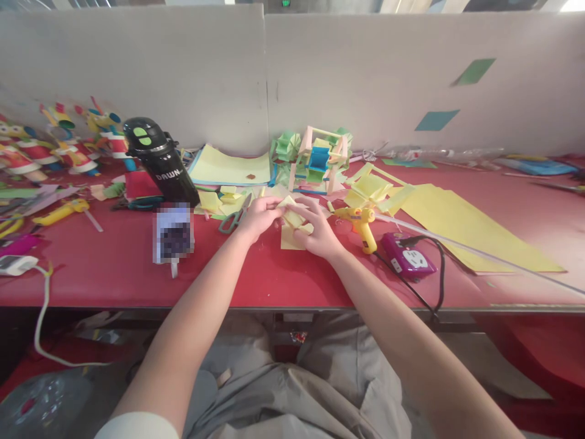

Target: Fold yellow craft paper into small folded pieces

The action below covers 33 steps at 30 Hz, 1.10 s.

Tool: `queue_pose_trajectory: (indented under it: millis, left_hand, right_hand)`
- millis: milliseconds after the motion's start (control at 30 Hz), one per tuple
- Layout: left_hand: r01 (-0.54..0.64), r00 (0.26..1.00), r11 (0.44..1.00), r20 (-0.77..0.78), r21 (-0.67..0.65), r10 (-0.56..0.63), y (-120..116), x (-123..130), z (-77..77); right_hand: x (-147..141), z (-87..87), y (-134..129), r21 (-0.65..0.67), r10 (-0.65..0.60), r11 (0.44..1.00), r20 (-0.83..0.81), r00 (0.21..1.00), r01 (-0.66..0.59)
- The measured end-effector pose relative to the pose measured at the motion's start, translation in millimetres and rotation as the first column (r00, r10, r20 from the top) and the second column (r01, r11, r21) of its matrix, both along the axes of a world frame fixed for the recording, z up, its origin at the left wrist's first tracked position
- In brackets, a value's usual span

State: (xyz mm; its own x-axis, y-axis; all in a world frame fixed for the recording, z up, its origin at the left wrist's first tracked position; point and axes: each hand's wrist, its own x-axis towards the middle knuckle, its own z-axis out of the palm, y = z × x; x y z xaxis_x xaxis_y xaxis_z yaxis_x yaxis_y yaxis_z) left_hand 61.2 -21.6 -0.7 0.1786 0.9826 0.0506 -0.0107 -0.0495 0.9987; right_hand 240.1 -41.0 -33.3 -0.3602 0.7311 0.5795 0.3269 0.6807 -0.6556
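Observation:
Between my two hands is a small folded piece of pale yellow paper [294,214]. My left hand [261,218] pinches its left side, fingers closed. From the right, my right hand [319,230] has its fingers bent around the same piece. Beneath them a flat pale yellow paper sheet [291,239] lies on the red table. Scissors [233,221] with grey-green handles rest just left of my left hand. A yellow hot glue gun [361,227] lies right of my right hand.
A black bottle [162,161] leans at the back left. Paper wheel models [317,160] stand by the white partition. A purple power socket [409,256] with a black cord sits at the right, near yellow sheets [470,228]. Paper figures [73,146] crowd the far left.

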Motion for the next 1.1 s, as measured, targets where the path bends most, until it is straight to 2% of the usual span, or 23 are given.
queue_pose_trajectory:
  millis: [67, 133, 233, 300, 400, 500, 767, 1100]
  left_hand:
    - [-0.055, 0.998, 0.998, -0.032, 0.007, 0.055, 1.0, -1.2, 0.4]
    - [-0.076, 0.995, 0.997, -0.065, 0.011, 0.076, 1.1, -1.9, 0.5]
    - [-0.059, 0.995, 0.998, -0.080, 0.021, 0.061, 0.1, -2.0, -0.3]
    - [-0.044, 0.997, 0.998, -0.068, 0.044, 0.046, -0.4, -2.0, -1.1]
    - [-0.022, 0.997, 0.995, -0.065, 0.098, 0.028, -0.2, -3.0, -2.1]
    - [0.001, 0.998, 0.990, -0.063, 0.140, 0.008, 0.2, -3.9, -2.4]
    - [-0.006, 1.000, 0.994, 0.017, 0.108, 0.005, 0.7, -2.4, -2.9]
    - [0.042, 0.999, 0.982, 0.019, 0.185, -0.047, -0.1, -2.3, -3.0]
  right_hand:
    - [-2.0, 1.6, -2.1, -0.066, 0.026, 0.997, -0.008, 1.000, -0.026]
    - [-4.0, 2.5, -2.2, -0.151, -0.003, 0.989, -0.079, 0.997, -0.009]
    - [-5.8, 2.2, 1.0, -0.286, -0.080, 0.958, -0.218, 0.973, 0.015]
    - [-6.2, 1.2, 3.7, -0.327, -0.080, 0.945, -0.264, 0.961, -0.011]
    - [-6.1, -0.5, 6.7, -0.338, -0.051, 0.939, -0.295, 0.954, -0.054]
    - [-5.8, -1.5, 8.2, -0.357, -0.072, 0.932, -0.338, 0.938, -0.057]
    - [-3.9, -3.0, 10.8, -0.351, -0.098, 0.935, -0.367, 0.925, -0.040]
    - [-3.9, -3.2, 10.8, -0.366, -0.114, 0.930, -0.369, 0.923, -0.031]
